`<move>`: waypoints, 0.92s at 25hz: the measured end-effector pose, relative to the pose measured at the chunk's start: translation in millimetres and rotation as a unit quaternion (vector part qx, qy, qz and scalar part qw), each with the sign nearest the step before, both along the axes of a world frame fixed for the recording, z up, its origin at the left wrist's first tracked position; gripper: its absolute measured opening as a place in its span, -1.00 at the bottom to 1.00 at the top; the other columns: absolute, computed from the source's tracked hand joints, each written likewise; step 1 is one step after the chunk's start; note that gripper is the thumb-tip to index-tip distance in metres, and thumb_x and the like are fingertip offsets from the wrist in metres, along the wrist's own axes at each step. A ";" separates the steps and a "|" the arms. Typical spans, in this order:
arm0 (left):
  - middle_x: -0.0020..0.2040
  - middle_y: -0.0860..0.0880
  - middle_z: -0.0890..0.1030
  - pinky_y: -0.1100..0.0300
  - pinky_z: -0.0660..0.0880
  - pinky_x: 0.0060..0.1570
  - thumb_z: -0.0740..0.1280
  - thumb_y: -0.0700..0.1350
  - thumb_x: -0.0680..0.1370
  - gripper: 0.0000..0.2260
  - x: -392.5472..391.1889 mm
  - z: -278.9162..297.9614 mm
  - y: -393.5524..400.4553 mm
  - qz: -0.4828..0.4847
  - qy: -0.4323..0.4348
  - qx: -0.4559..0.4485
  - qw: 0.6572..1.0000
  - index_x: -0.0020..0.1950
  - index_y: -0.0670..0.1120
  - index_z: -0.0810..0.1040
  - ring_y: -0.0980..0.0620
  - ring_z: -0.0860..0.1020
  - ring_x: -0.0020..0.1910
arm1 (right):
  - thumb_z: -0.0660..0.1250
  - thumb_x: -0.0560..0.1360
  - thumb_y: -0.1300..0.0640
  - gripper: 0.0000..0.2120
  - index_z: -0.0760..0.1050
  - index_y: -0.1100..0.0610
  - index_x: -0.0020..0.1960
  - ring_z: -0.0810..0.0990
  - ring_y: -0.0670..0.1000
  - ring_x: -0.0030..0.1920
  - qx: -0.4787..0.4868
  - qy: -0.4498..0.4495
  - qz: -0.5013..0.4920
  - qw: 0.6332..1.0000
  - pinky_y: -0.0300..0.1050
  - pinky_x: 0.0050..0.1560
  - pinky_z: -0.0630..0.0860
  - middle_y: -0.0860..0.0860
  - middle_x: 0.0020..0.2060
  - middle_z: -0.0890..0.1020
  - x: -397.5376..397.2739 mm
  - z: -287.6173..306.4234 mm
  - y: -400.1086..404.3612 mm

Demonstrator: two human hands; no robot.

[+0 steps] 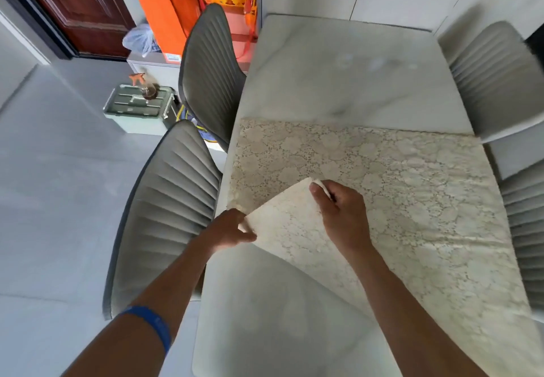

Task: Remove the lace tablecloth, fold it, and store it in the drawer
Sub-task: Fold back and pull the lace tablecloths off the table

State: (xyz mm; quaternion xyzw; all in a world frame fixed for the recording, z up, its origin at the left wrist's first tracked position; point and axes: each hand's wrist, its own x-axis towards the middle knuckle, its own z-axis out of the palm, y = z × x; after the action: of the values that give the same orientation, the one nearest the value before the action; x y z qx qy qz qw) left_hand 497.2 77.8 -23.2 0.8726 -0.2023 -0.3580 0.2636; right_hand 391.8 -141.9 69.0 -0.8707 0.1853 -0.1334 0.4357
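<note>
The lace tablecloth [397,188] is spread over the near half of the pale table [338,73], and its near-left corner is lifted and turned back over the rest. That corner tip is pinched by the right hand [338,214], fingers curled round the cloth. The edge of the raised flap is gripped lower down by the left hand [232,229], close to the table's left side, just beside the nearer grey chair [164,214]. A blue wristband [153,326] is seen on the left forearm.

The fold is judged to be barely begun, with most of the cloth flat on the top. For a clean fold, the flap's edge would best be kept taut between the two hands and carried across so that corner is laid on corner and edges are matched. Lace is limp and open, so it is likely to sag or crease if slack is left, and a snag on the table's corner should be guarded against. No drawer can be made out from here, so storing is a later matter.
</note>
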 end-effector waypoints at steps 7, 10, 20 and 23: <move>0.03 0.02 0.66 0.16 0.46 -0.01 0.43 0.09 0.48 -0.77 -43.0 42.7 5.2 -0.039 -0.114 -0.005 0.993 0.02 -0.03 0.68 0.03 0.59 0.05 | 0.28 0.60 0.05 -0.56 0.22 0.05 -0.40 0.20 -0.09 -0.48 -0.014 -0.051 -0.076 0.996 -0.10 -0.39 0.21 -0.08 -0.54 0.24 -52.8 49.0 -9.1; -0.03 0.07 0.71 0.19 0.51 -0.01 0.46 0.04 0.47 -0.82 -103.0 75.3 17.8 -0.020 -0.129 -0.044 0.991 0.00 -0.02 0.69 0.11 0.63 -0.02 | 0.27 0.61 0.05 -0.59 0.31 0.16 -0.37 0.24 -0.06 -0.47 -0.014 -0.094 -0.063 0.994 -0.08 -0.39 0.24 -0.04 -0.54 0.27 -105.9 65.7 -9.4; -0.05 0.06 0.66 0.20 0.48 -0.05 0.47 0.04 0.45 -0.78 -412.5 152.8 59.1 0.134 -0.205 -0.123 0.962 -0.07 -0.09 0.65 0.11 0.61 -0.05 | 0.29 0.59 -0.03 -0.58 0.32 0.11 -0.38 0.26 -0.07 -0.46 0.040 -0.193 0.047 0.979 -0.12 -0.37 0.24 -0.06 -0.51 0.27 -361.0 140.3 16.0; -0.19 -0.02 0.66 0.09 0.51 -0.13 0.48 0.04 0.44 -0.80 -462.3 179.6 79.4 0.156 -0.201 -0.115 0.960 -0.17 -0.09 0.62 0.03 0.61 -0.17 | 0.30 0.58 0.00 -0.61 0.39 -0.05 -0.42 0.24 -0.12 -0.47 0.026 -0.198 0.078 0.977 -0.15 -0.39 0.23 -0.12 -0.55 0.27 -406.3 190.3 40.0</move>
State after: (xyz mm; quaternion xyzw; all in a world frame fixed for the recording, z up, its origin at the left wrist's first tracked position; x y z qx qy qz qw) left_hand 34.9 157.1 156.4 0.9110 -0.1526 -0.1036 0.3688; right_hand -14.5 -101.9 259.3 -0.8271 0.0301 -0.2635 0.4956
